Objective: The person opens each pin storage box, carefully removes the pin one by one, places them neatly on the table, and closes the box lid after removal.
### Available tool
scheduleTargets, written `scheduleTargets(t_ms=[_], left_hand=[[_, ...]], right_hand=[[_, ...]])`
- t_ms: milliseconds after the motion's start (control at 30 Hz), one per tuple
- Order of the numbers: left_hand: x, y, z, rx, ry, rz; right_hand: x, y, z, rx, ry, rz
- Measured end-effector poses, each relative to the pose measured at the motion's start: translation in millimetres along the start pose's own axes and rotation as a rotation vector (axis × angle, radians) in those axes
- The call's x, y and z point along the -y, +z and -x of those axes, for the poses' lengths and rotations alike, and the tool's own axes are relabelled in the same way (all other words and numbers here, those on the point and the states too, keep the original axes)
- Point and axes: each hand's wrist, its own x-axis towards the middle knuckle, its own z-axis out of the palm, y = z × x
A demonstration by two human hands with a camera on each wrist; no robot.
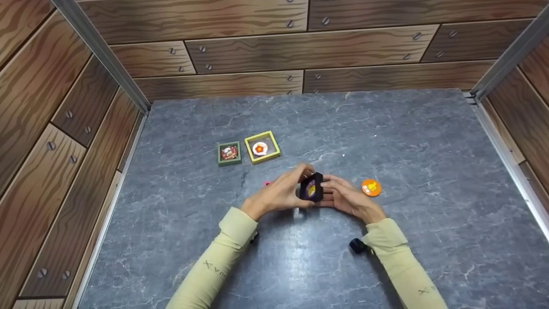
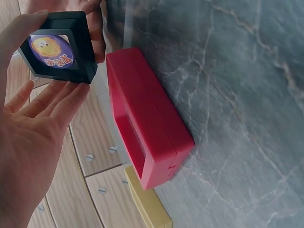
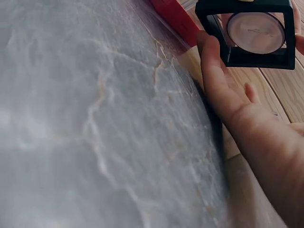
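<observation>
Both hands hold a small black square display frame (image 1: 318, 187) between them, tilted up above the tabletop. Inside it, a round purple badge (image 2: 51, 51) with a yellow figure shows through the clear window. My left hand (image 1: 279, 192) grips the frame from the left, thumb on one edge and fingers on the opposite one. From the other side my right hand (image 1: 346, 198) holds it, fingers along its edge. The badge's plain back (image 3: 256, 32) faces the right wrist view. Beside the left hand a red frame (image 2: 145, 107) lies on the table, mostly hidden by that hand in the head view.
Farther back lie a green frame (image 1: 229, 162) with a dark red badge and a yellow frame (image 1: 275, 147) holding a white badge with a red flower (image 1: 259, 149). An orange round badge (image 1: 371, 188) rests right of the right hand. Wood-patterned walls (image 1: 257, 56) enclose the grey tabletop (image 1: 420, 141).
</observation>
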Motion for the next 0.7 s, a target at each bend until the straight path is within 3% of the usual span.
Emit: scheduleTargets(t_ms=[467, 700], left_hand=[[-2.3, 1.0, 0.4, 0.013, -0.004, -0.014], [0.1, -2.7, 1.8, 0.001, 0.003, 0.084]], right_hand=[[0.9, 1.6, 0.5, -0.040, -0.007, -0.006], [2.0, -2.6, 1.6, 0.009, -0.031, -0.025]])
